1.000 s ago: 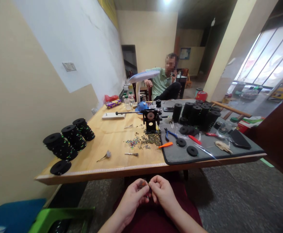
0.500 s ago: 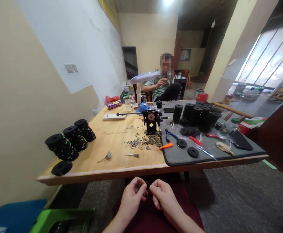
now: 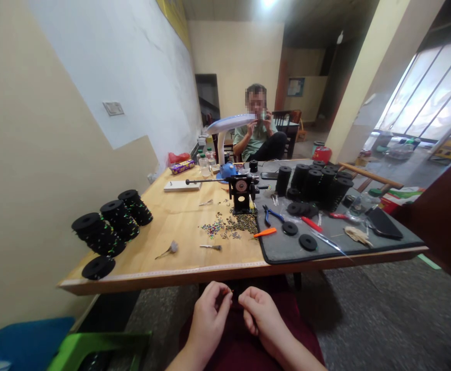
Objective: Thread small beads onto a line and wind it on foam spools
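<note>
My left hand [image 3: 209,313] and my right hand [image 3: 259,312] hover over my lap, just below the near edge of the wooden table [image 3: 179,216]. The fingers of both are pinched together, tips almost touching. A tiny reddish piece [image 3: 225,291] shows at the left fingertips; I cannot make out what it is. What the right fingers pinch is too small to name. On the table ahead lie a pile of small beads and metal bits [image 3: 231,225] and a black hand-crank device [image 3: 241,191].
Black spools [image 3: 109,221] stand at the table's left, more black spools [image 3: 318,181] on a grey mat [image 3: 326,242] with pliers [image 3: 271,214] and discs. A desk lamp [image 3: 227,135] and a seated person [image 3: 259,133] are at the far end. A green stool [image 3: 90,348] sits lower left.
My hands stay pinched in my lap and have barely moved. The seated person across the table has raised both hands to the face.
</note>
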Motion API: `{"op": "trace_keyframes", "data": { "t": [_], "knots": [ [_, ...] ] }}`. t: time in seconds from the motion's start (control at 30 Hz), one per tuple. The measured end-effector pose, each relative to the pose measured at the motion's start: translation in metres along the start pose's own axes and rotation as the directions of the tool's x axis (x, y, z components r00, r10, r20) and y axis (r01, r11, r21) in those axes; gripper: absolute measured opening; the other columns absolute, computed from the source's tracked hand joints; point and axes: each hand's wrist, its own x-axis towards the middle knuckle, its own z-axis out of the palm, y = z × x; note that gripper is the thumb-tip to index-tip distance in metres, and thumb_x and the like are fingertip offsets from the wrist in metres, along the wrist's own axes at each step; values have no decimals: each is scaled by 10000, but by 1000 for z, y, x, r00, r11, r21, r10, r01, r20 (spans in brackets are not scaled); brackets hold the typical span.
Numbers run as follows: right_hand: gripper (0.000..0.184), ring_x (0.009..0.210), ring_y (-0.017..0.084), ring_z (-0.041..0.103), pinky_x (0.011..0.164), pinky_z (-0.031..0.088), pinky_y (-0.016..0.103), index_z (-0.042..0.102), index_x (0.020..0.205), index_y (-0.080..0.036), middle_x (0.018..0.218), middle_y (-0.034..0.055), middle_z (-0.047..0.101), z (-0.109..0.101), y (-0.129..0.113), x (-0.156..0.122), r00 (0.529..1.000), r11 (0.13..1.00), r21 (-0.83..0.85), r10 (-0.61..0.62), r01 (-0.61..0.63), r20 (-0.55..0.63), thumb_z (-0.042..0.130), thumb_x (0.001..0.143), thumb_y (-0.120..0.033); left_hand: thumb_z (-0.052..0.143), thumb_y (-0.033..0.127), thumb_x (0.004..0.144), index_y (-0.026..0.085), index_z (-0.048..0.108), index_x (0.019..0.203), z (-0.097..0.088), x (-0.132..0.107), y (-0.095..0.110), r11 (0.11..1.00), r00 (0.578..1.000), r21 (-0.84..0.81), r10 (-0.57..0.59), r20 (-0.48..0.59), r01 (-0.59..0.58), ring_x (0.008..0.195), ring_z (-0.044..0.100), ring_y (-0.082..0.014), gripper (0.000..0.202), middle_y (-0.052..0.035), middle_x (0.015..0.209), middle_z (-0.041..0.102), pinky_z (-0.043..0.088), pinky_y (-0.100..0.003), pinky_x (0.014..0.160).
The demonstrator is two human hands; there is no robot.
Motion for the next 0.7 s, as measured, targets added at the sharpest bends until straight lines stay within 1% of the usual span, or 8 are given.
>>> {"op": "trace_keyframes", "data": {
  "t": [0.1,0.3,0.5,0.6,0.7],
  "knots": [
    [331,249,24,242,314,104,165,457,646,-192,292,-107,431,0,0,0,1000,1000,14,-1,1,3,633,677,-470,502,264,875,199,568,789,-1,0,1,996,999,74,51,-8,-50,672,598,-180,126,-28,739,591,489,-272,607],
    [333,246,24,248,305,119,163,467,649,-189,301,-101,445,0,3,2,1000,999,49,4,-4,-5,648,676,-468,476,243,895,207,553,803,-1,-3,-1,984,994,135,113,7,-113,689,586,-175,125,-25,749,580,479,-267,618],
    [396,253,26,268,300,147,154,465,664,-188,308,-101,449,0,1,3,1000,998,66,-6,6,-5,664,656,-530,467,207,899,211,547,822,-2,-3,0,964,980,181,196,22,-197,699,589,-168,111,-26,770,576,480,-265,648],
    [423,261,27,285,304,164,149,471,680,-183,317,-99,456,0,-2,2,1000,998,61,-29,30,-8,668,651,-556,465,207,900,214,547,830,-2,-4,1,957,977,195,211,35,-214,701,591,-169,108,-27,775,576,479,-264,651],
    [454,267,32,311,304,186,148,478,700,-179,333,-92,477,0,-2,2,999,998,26,-53,53,-11,659,652,-593,456,209,903,217,549,825,-2,-5,3,957,978,201,201,54,-208,703,595,-171,122,-31,777,580,478,-263,653]
  ]
}}
